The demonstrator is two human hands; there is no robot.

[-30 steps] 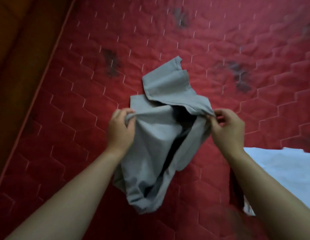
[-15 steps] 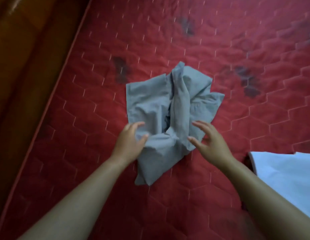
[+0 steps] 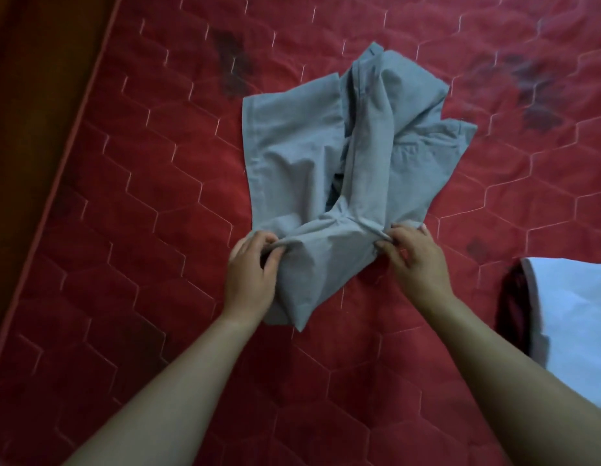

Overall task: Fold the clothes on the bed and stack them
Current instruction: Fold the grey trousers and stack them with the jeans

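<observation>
On the red quilted bed [image 3: 131,230], the crumpled grey garment [image 3: 292,156] lies beyond both hands, left hand [image 3: 250,274] and right hand [image 3: 415,260] each pinching its near edge, so an uneven pull could twist it further.

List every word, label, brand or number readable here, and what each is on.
None can be read. The grey garment shows no label or print, the red mattress bears only stitching and dark marks, and the white cloth at the right edge is blank.
</observation>
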